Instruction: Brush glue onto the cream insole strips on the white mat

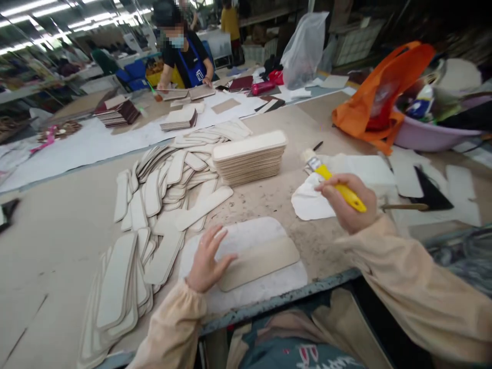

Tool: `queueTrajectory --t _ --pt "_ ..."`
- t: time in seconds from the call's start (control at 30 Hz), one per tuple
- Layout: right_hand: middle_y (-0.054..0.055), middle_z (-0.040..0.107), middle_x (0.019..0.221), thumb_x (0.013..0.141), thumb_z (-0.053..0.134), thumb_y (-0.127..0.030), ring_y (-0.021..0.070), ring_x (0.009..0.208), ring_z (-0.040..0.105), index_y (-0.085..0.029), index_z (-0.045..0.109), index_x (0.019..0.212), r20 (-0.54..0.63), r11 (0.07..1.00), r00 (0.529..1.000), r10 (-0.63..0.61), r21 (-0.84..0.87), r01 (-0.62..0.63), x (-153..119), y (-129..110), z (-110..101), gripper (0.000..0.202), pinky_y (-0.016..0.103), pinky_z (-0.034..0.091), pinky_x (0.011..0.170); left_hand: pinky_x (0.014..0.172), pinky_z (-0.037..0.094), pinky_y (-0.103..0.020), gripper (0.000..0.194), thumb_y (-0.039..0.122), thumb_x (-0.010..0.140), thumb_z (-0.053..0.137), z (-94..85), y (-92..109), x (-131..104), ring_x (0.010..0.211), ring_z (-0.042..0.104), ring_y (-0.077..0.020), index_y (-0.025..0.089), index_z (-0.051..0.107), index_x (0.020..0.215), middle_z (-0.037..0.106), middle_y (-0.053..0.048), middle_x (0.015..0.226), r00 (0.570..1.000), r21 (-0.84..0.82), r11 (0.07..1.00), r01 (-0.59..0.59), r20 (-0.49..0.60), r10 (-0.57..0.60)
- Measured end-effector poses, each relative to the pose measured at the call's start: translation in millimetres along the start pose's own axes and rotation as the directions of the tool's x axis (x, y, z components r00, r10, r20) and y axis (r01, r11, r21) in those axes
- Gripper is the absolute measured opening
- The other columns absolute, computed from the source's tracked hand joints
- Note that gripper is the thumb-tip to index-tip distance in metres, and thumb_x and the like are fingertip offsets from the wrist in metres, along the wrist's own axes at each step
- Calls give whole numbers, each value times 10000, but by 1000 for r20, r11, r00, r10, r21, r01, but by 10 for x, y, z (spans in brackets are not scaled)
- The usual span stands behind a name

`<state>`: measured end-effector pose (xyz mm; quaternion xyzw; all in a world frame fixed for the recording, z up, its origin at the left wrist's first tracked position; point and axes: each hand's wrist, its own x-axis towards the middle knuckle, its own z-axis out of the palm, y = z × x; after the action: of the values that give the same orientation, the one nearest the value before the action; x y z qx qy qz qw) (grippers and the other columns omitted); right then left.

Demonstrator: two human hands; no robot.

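My right hand (351, 200) is closed around the yellow handle of a paintbrush (325, 174), its pale bristles pointing up and left above a crumpled white cloth (309, 197). Fingers apart, my left hand (210, 259) hovers at the left end of a long beige strip with rounded corners (265, 261); whether it touches the strip I cannot tell. Under that strip lies a white sheet (253, 230) at the table's near edge. Left of it many similar strips (117, 287) lie in a loose, overlapping heap. Behind stands a neat stack of strips (249, 156).
At the right, an orange bag (376, 97) leans on a lilac basin (434, 133) full of items. A thin stick (405, 207) lies near my right wrist. Across the table a co-worker (188, 56) in a blue apron handles flat panels, beside a stack of dark-edged boards (117, 113).
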<state>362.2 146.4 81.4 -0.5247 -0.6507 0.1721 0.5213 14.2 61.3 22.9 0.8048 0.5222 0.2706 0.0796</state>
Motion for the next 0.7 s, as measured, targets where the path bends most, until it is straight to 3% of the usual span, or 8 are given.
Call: queueTrajectory --t 0.07,0.17,0.3,0.47,0.57,0.7 --pt "39 637 785 851 559 -418 176 629 569 -223 562 950 103 971 982 160 164 -175 -485 -27 -76 218 328 470 616 1015 395 -517 539 317 804 614 133 69 -513 1287 389 -306 206 434 1299 458 -160 1354 998 1 1000 5 56 -5" --pt "32 603 705 851 541 -449 162 566 533 -213 578 959 201 880 921 335 283 -382 -1023 -17 -59 262 304 451 529 981 444 -501 361 204 841 551 259 83 -951 1271 418 -290 221 532 1202 520 -140 1294 997 -27 999 -21 71 23" --pt "10 560 626 838 530 -497 146 507 498 -208 578 928 352 733 828 437 394 -554 -1413 -69 80 306 275 416 456 968 466 -482 311 213 828 578 302 59 -1089 1245 448 -286 193 583 1138 545 -147 1259 996 -44 998 -42 71 45" --pt "-42 430 493 856 468 -482 118 406 363 -222 535 868 447 477 723 526 549 -686 -1593 -226 226 269 239 312 382 953 478 -445 224 229 829 583 352 31 -1088 1166 514 -253 190 626 1045 580 -134 1191 999 -24 1000 1 -40 -2" --pt "-62 378 466 838 464 -494 111 377 306 -228 514 847 379 488 735 563 565 -665 -1597 -242 171 271 233 285 362 913 499 -436 187 253 831 579 371 11 -1110 1082 564 -242 199 635 1001 620 -111 1099 997 -23 1000 -14 -74 12" --pt "-62 408 484 809 525 -524 99 375 318 -217 528 843 72 682 815 575 507 -527 -1472 -78 -236 309 230 297 359 862 515 -431 212 255 803 608 399 -78 -1123 997 597 -245 212 637 1008 631 -102 1051 992 -22 998 -57 -115 54"
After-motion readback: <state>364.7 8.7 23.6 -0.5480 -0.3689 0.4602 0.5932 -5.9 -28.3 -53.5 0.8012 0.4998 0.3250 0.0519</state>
